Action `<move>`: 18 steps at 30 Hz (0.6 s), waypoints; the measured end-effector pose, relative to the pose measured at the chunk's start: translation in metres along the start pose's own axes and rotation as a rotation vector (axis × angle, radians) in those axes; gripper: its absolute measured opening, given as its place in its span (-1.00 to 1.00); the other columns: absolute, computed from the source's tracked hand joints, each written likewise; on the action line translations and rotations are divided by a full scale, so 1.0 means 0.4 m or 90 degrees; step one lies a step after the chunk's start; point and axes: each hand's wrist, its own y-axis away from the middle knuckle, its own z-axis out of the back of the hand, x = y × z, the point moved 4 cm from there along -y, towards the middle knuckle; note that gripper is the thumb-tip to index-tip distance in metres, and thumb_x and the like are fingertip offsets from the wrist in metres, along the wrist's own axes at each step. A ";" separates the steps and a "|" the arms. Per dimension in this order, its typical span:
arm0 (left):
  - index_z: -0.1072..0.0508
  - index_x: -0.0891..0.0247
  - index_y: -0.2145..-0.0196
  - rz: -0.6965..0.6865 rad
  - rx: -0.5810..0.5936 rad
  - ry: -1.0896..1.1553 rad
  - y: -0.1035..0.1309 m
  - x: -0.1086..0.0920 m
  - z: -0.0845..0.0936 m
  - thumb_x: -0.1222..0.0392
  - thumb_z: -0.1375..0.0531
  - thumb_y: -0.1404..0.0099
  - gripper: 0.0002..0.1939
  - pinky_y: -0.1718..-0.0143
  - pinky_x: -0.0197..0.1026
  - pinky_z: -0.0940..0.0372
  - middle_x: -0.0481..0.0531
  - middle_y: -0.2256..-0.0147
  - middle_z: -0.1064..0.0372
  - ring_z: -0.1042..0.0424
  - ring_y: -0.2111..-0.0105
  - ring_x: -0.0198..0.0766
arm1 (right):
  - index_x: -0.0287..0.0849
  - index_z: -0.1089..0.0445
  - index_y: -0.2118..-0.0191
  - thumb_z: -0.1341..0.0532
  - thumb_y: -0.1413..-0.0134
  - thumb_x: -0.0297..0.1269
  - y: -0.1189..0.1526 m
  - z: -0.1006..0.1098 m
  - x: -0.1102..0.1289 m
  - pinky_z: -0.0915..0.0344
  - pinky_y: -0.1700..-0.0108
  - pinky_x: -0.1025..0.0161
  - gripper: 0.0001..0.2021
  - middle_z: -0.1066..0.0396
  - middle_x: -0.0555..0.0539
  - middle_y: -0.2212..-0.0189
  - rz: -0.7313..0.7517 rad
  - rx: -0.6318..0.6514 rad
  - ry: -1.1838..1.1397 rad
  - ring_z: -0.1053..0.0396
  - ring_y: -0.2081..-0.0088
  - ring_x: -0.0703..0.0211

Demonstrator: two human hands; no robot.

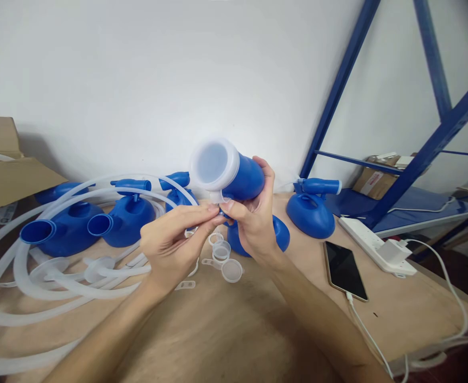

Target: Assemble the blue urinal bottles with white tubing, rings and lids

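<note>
My right hand [257, 221] is wrapped around the neck of a blue plastic bottle [249, 178], its thumb near the strap below the mouth. A translucent white cap [214, 162] covers that mouth and faces up and to the left. Just under the cap, my left hand [178, 236] is closed in a pinch at the cap's strap [218, 197], its fingertips meeting my right thumb. The fingers partly hide the strap's end and the small blue part there. Behind my right wrist shows a blue rounded body [281, 234]; I cannot tell whether it joins the held neck.
Several loose translucent caps [232, 271] lie below the hands. White hoses [78, 290] coil at left before blue bottles [128, 218]. Another capped blue bottle [311, 213] stands right, near a phone [345, 270], a power strip [377, 247] and a blue metal rack [337, 96]. A cardboard box [18, 175] is far left.
</note>
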 end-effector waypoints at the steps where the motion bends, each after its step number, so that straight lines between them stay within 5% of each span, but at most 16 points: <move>1: -0.69 -0.10 0.15 0.017 -0.008 0.026 0.002 0.001 -0.004 0.32 -0.47 -0.24 -0.70 0.26 -0.09 -0.61 -0.13 0.27 -0.68 -0.67 0.29 -0.18 | 0.22 -0.13 -0.26 -0.56 0.23 -0.10 0.001 0.001 0.004 -0.57 0.37 0.15 -0.08 -0.41 0.00 0.04 0.014 -0.007 0.002 -0.53 0.20 0.08; 8: -0.70 0.03 0.21 0.092 -0.052 0.083 0.018 0.016 -0.018 0.30 -0.46 -0.27 -0.82 0.22 -0.18 -0.58 -0.08 0.25 -0.68 -0.66 0.25 -0.22 | 0.23 -0.11 -0.29 -0.55 0.20 -0.08 0.007 -0.004 0.008 -0.58 0.29 0.09 -0.07 -0.43 0.00 0.07 0.009 -0.019 0.013 -0.53 0.20 0.06; 18: -0.65 0.01 0.14 -0.009 -0.122 -0.036 0.050 -0.003 -0.019 0.40 -0.41 -0.29 -0.72 0.23 -0.15 -0.54 -0.11 0.26 -0.66 -0.64 0.26 -0.23 | 0.27 0.00 -0.36 -0.46 0.06 -0.09 0.035 -0.021 0.000 -0.59 0.24 0.07 -0.09 -0.44 0.02 0.11 0.029 -0.060 0.036 -0.54 0.25 0.09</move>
